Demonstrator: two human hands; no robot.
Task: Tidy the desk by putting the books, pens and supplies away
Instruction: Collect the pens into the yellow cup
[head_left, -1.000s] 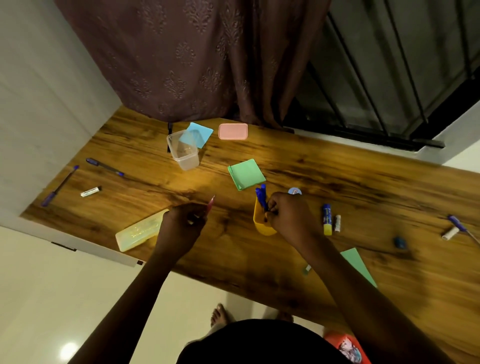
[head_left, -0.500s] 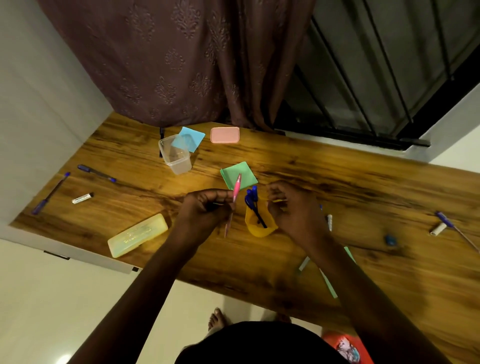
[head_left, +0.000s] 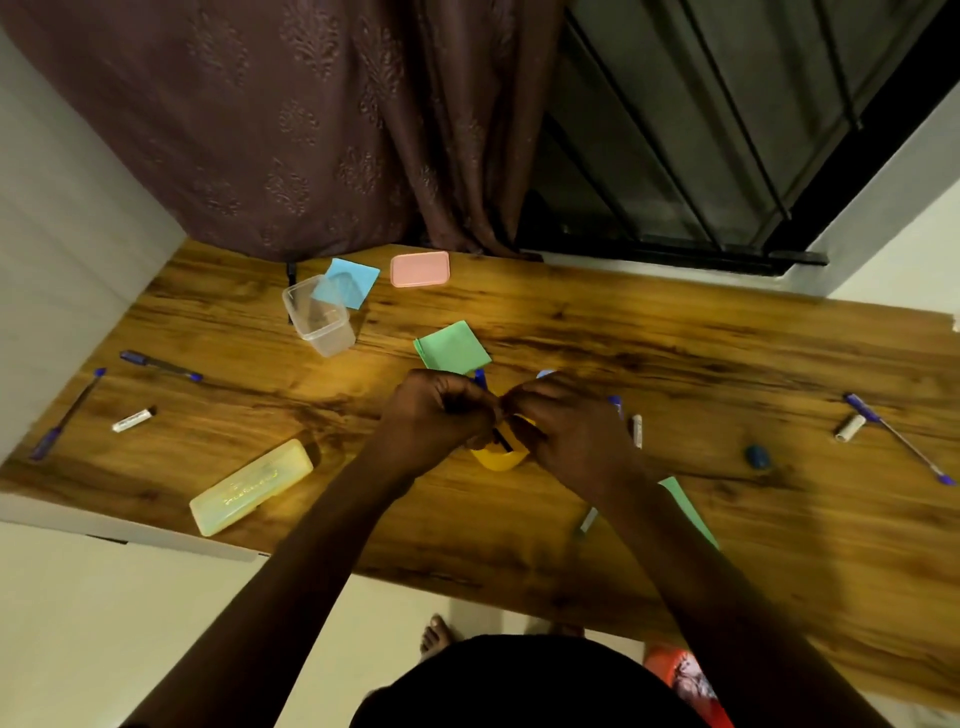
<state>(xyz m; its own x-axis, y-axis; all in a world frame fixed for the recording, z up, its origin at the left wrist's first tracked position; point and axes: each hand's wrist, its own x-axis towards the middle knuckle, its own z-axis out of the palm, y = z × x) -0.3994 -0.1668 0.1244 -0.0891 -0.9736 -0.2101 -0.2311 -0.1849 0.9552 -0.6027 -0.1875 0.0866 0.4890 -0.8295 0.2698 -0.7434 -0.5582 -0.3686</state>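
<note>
curled left hand (head_left: 436, 413) meets right hand (head_left: 569, 428) gripping the yellow cup (head_left: 500, 460).

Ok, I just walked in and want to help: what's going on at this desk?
A person is tidying a wooden desk. The left hand and right hand are bunched together, fingers curled, over a yellow cup that already holds a blue pen. What they pinch is hidden. Other pens, a yellow pencil case and green sticky notes lie loose on the desk.
</note>
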